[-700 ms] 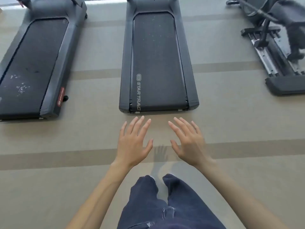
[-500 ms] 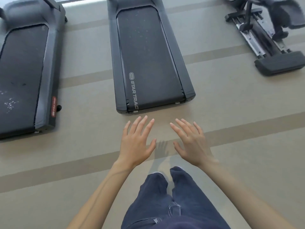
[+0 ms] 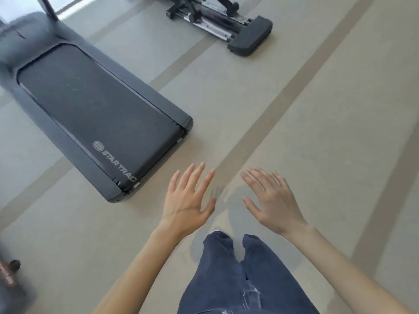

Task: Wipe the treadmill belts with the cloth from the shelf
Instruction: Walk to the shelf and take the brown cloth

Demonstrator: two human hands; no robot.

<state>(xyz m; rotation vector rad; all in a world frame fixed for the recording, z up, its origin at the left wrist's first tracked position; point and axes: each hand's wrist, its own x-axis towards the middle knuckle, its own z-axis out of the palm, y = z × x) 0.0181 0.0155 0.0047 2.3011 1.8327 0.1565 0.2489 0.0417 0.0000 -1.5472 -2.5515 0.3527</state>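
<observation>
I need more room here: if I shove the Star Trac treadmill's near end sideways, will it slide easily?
Probably not: the treadmill has a long, thick-framed deck lying flat on the floor, so it looks heavy. Low and wide, it seems unlikely to tip. Its belt looks matt and textured, likely grippy rather than slippery.

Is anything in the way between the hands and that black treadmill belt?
No, nothing visible. Only floor lies between the left hand, the right hand and the near end of the treadmill belt. Both hands are open and hold nothing; no cloth or shelf shows in this view.
</observation>
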